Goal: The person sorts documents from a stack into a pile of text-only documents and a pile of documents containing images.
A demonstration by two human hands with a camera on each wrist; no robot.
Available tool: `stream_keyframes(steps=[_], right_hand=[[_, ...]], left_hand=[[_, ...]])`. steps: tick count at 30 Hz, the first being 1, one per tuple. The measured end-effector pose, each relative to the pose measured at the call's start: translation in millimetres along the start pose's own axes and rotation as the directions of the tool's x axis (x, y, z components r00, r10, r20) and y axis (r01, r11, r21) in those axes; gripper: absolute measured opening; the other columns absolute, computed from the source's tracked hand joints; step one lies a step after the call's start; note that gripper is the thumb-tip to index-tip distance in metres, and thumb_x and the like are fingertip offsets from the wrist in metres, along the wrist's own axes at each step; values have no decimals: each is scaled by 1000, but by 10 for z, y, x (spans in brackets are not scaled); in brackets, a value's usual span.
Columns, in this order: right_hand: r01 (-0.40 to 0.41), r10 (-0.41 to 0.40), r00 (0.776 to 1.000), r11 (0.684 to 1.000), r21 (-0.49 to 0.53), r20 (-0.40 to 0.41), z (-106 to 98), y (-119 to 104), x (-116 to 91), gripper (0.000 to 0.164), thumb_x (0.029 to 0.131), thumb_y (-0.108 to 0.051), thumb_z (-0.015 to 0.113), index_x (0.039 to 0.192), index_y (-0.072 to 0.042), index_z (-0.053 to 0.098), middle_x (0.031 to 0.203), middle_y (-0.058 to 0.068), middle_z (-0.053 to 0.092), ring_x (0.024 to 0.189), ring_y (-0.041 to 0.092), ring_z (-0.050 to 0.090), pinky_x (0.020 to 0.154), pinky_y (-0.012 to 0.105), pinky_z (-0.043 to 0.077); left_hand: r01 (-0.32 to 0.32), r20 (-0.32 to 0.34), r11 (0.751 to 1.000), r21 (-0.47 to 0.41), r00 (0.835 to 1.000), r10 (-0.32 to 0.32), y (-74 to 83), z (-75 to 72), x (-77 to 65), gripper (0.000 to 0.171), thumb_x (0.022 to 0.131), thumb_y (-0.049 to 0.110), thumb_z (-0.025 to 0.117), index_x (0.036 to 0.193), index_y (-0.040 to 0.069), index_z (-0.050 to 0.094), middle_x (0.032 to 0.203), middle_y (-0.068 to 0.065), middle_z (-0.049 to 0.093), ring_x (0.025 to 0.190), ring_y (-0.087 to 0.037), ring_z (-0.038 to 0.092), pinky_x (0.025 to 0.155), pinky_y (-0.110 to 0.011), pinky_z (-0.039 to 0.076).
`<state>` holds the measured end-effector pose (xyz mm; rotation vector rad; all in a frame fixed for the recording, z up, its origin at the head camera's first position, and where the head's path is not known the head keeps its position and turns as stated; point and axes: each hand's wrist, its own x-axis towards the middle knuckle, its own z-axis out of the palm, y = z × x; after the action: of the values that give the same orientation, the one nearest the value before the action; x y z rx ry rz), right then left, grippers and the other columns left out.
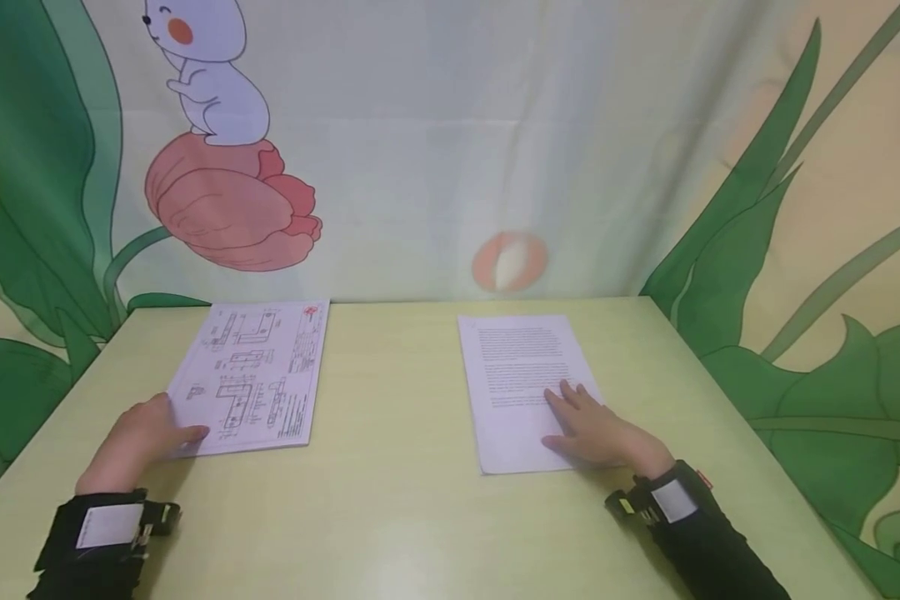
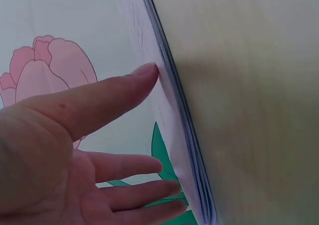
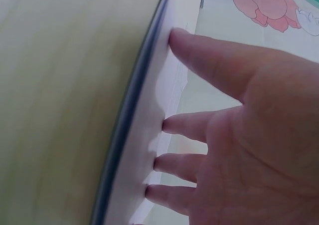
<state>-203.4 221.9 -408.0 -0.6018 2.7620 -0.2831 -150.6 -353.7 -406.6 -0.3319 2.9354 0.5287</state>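
At the left of the table lies a stack of paper [image 1: 277, 358] printed with technical drawings. My left hand [image 1: 142, 433] is at its near left corner, the thumb resting on the top sheet and the other fingers extended along the left edge. In the left wrist view several layers show at the side of the drawing stack [image 2: 172, 78]. Farther right lies a text-printed stack of paper [image 1: 510, 437]. My right hand [image 1: 592, 425] rests on its right part with fingers spread; in the right wrist view the fingertips [image 3: 172, 122] touch the top sheet.
Both stacks lie on a pale wooden table [image 1: 390, 400], with a wide gap between them. A printed curtain [image 1: 405, 150] with flowers, leaves and a white animal hangs behind the far edge and along both sides. Black straps with camera mounts [image 1: 112, 525] circle both wrists.
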Motion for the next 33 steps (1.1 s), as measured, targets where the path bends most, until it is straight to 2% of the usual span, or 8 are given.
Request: stream_keyframes(steps=[3, 8, 12, 16, 21, 25, 28, 33], right_hand=[[-5, 5, 1000, 1000, 4, 0, -3, -9, -4, 74, 94, -45, 50, 149, -3, 23, 155, 26, 11, 141, 49, 8, 111, 61, 15], [-12, 12, 1000, 1000, 5, 5, -12, -23, -5, 74, 94, -45, 50, 149, -3, 22, 155, 26, 10, 141, 49, 8, 110, 62, 15], [-17, 17, 1000, 1000, 2, 8, -9, -24, -5, 74, 95, -44, 50, 149, -2, 23, 155, 27, 10, 140, 49, 9, 109, 63, 16], [-28, 28, 1000, 1000, -11, 7, -18, -31, -10, 74, 95, -44, 50, 149, -3, 23, 155, 26, 11, 141, 48, 9, 110, 62, 17], [-22, 22, 1000, 1000, -5, 1, -34, -42, -20, 74, 94, -43, 51, 149, -2, 24, 154, 27, 12, 140, 49, 9, 109, 62, 17], [-27, 27, 1000, 1000, -1, 0, -41, -48, -22, 74, 94, -44, 51, 149, -2, 24, 154, 27, 12, 140, 49, 9, 109, 62, 17], [-28, 28, 1000, 1000, 0, 2, -43, -47, -20, 74, 94, -44, 51, 149, -2, 24, 154, 27, 12, 140, 49, 9, 109, 63, 17], [-31, 31, 1000, 1000, 1, 7, -36, -40, -18, 74, 94, -43, 51, 149, -2, 24, 154, 27, 11, 140, 49, 9, 109, 63, 17]], left_hand=[[2, 22, 1000, 19, 1000, -2, 16, -14, 13, 71, 80, 29, 74, 112, -25, 41, 90, -33, 54, 72, -34, 50, 60, -36, 39], [7, 8, 999, 47, 1000, -7, 76, -39, -1, 67, 77, 26, 76, 107, -24, 44, 84, -30, 54, 71, -33, 49, 59, -36, 38], [-1, -27, 998, 69, 1000, 2, 99, -18, -31, 65, 75, 24, 78, 107, -23, 45, 83, -29, 54, 70, -33, 48, 57, -36, 38], [15, -87, 998, 65, 996, -10, 134, 18, -58, 67, 73, 22, 79, 111, -22, 47, 89, -34, 53, 74, -38, 46, 58, -38, 38], [61, -147, 998, 26, 988, -57, 194, 47, -70, 68, 71, 16, 80, 115, -22, 45, 92, -37, 42, 78, -44, 42, 61, -43, 37], [94, -169, 994, -48, 980, -101, 203, 38, -64, 65, 72, 8, 77, 115, -24, 40, 93, -36, 37, 80, -44, 41, 61, -43, 38], [136, -179, 983, -122, 971, -156, 139, 19, -61, 54, 76, 2, 69, 111, -26, 40, 92, -40, 41, 77, -43, 44, 57, -40, 40], [215, -132, 956, -199, 961, -244, 33, -56, -79, 39, 83, 5, 57, 108, -24, 48, 95, -39, 54, 70, -38, 53, 54, -37, 41]])
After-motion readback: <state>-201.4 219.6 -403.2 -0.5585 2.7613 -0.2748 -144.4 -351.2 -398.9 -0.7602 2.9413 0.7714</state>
